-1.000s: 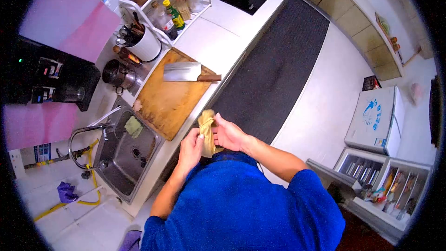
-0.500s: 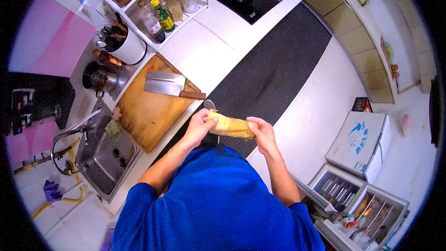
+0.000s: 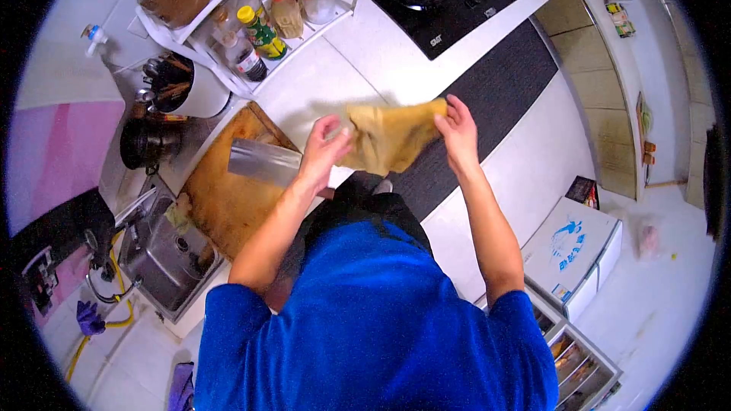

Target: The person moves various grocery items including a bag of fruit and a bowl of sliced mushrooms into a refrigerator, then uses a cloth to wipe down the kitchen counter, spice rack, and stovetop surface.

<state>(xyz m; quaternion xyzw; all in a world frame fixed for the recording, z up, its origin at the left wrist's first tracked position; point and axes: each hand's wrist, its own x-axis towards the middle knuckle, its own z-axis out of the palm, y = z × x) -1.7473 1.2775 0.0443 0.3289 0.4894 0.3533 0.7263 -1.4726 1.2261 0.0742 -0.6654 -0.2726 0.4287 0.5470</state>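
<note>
A yellow-brown cloth [image 3: 396, 135] hangs spread in the air in front of me, over the counter's edge, slightly blurred. My right hand [image 3: 459, 135] pinches its upper right corner between thumb and fingers. At the cloth's left edge, my left hand [image 3: 324, 154] has its fingers curled round the fabric, though the exact grip is blurred. Beneath my left forearm lies a cleaver [image 3: 263, 160] on the wooden cutting board [image 3: 217, 202]; its handle is mostly hidden by the arm.
Left of the board is a steel sink [image 3: 171, 259]. A white rack [image 3: 304, 34] of bottles and jars and a utensil holder [image 3: 202, 91] stand behind. The black gas stove [image 3: 434, 11] is at the back. On the right are a white box [image 3: 571, 251] and an open drawer [image 3: 586, 369].
Both hands have moved up and forward with the cloth, from near my waist to above the counter's edge. The cloth, earlier a narrow folded strip, now hangs opened out wider.
</note>
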